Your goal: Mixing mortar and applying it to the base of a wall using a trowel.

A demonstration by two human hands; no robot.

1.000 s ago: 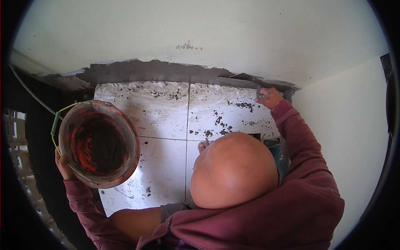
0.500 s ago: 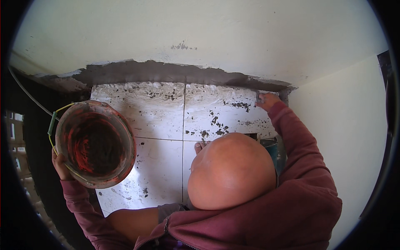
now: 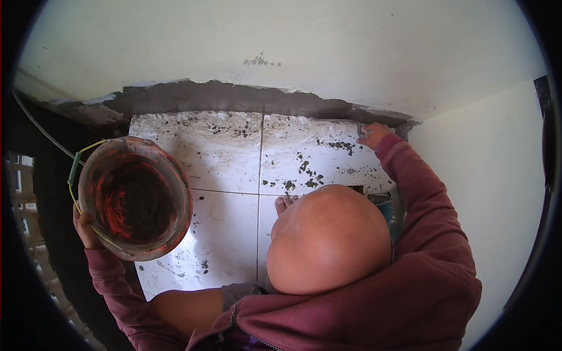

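Note:
At the left, my left hand (image 3: 87,229) is closed on the rim of a bucket (image 3: 186,202), tilted so that its inside shows. The bucket is red inside, smeared with grey mortar, and has a yellow wire handle with a green grip (image 3: 74,168). At the far right of the tiled floor (image 3: 228,234), my right hand (image 3: 375,135) is closed low against the foot of the wall. A small grey edge shows at its fingers; what it belongs to is hidden. Close beside it runs a band of wet grey mortar (image 3: 234,96) along the wall's base.
Dark mortar crumbs (image 3: 304,168) lie scattered over the white tiles. My bent knee (image 3: 331,240) hides part of the floor, with a teal container (image 3: 383,205) partly showing beside it. A pale wall (image 3: 480,187) closes the right side; a grey cable (image 3: 44,128) hangs at the left.
My right hand has shifted slightly left and up along the wall's foot. The left hand still holds the bucket, almost unmoved. The view has shifted a little.

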